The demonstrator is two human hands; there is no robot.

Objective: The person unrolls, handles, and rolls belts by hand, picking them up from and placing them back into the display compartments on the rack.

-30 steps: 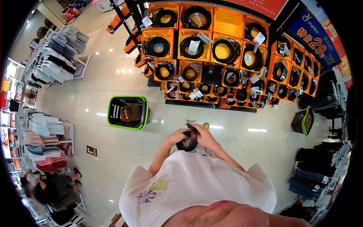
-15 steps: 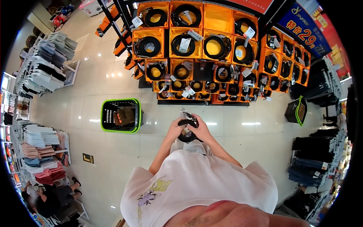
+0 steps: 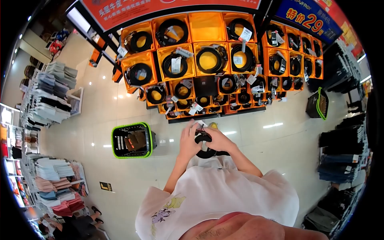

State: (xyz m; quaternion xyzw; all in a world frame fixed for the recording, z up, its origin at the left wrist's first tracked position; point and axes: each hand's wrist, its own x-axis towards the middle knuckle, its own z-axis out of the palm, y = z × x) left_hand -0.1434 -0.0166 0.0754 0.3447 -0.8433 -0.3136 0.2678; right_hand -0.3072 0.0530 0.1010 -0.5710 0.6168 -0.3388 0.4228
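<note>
In front of my chest, a coiled black belt (image 3: 206, 153) is between my two hands, with a loose end sticking out to the right. My left hand (image 3: 189, 139) closes on its left side, fingers pointing up toward a small white tag (image 3: 203, 123) at the top of the coil. My right hand (image 3: 218, 141) wraps the right side, thumb across the front of the coil. Fingers cover the belt's upper part, so the buckle cannot be made out.
Ahead stands a rack of orange boxes (image 3: 208, 59) holding coiled belts with tags. A black shopping basket (image 3: 151, 141) with a green rim and a brown item sits on the floor at left; another basket (image 3: 321, 105) is at right. Clothes racks (image 3: 54, 94) line both sides.
My view has tilted up and turned, so the rack and sign show more. My left hand's fingers have moved up toward the tag, and a belt end now sticks out at right.
</note>
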